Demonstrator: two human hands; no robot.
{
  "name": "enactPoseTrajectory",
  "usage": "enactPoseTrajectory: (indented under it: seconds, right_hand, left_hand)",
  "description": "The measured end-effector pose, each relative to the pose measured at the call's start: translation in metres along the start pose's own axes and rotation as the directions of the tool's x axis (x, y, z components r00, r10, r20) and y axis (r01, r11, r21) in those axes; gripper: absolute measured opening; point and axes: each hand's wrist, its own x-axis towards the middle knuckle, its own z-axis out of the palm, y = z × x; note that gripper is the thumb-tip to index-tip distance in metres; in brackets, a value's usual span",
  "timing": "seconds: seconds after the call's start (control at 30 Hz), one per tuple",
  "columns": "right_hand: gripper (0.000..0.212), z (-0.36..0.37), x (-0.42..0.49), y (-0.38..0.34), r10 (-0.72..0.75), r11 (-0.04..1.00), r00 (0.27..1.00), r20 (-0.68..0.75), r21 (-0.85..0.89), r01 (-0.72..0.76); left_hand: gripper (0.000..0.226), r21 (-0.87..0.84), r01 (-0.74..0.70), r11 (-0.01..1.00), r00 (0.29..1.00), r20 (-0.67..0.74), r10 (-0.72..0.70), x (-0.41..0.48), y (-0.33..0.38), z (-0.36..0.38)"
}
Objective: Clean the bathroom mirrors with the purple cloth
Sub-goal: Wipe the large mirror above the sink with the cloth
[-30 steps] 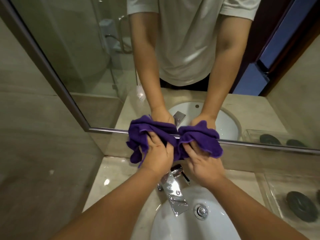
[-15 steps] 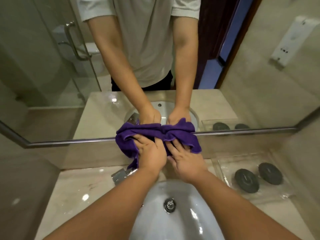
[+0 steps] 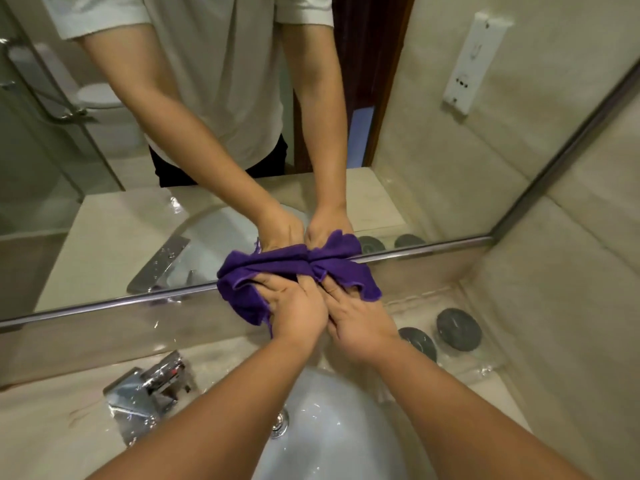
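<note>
A: Logging the head view. Bunched purple cloth (image 3: 298, 268) sits against the bottom of the large wall mirror (image 3: 433, 150), across its thin metal lower edge strip (image 3: 104, 306). Orientation?

B: Long axis runs left to right along the strip, with the right end slightly higher. One flap hangs down beside the left hand (image 3: 298, 313).

A: Grip?

B: Left hand holds the cloth with its fingers curled into the folds. Right hand (image 3: 356, 320) holds the other half, fingertips tucked under a fold. Hands side by side, nearly touching.

A: Cloth relative to the grip?

B: Beyond the fingers, between them and the glass, spreading past both hands sideways.

A: Surroundings?

B: White oval sink basin (image 3: 332, 427) under the forearms, chrome faucet (image 3: 149, 386) at left, two dark round discs (image 3: 459, 329) at right.
</note>
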Motion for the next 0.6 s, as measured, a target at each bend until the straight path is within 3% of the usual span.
enactPoseTrajectory:
  seconds: [0.17,0.37,0.6]
  right_hand:
    - [0.069,-0.003,-0.015,0.045,0.023,0.999,0.999,-0.040,0.041,-0.022]
    - [0.076,0.002,-0.031,0.100,0.068,0.996,0.994,0.080,0.043,-0.072]
    - [0.085,-0.011,-0.058,0.152,0.278,0.950,0.946,0.170,0.095,-0.296]
  left_hand:
    - [0.090,0.007,0.006,1.000,0.999,0.054,-0.006,-0.019,0.025,0.036]
    - [0.093,-0.006,-0.011,1.000,0.995,0.104,0.012,-0.046,0.055,0.078]
    - [0.094,0.004,-0.040,0.999,0.972,0.231,0.038,-0.083,0.095,0.135]
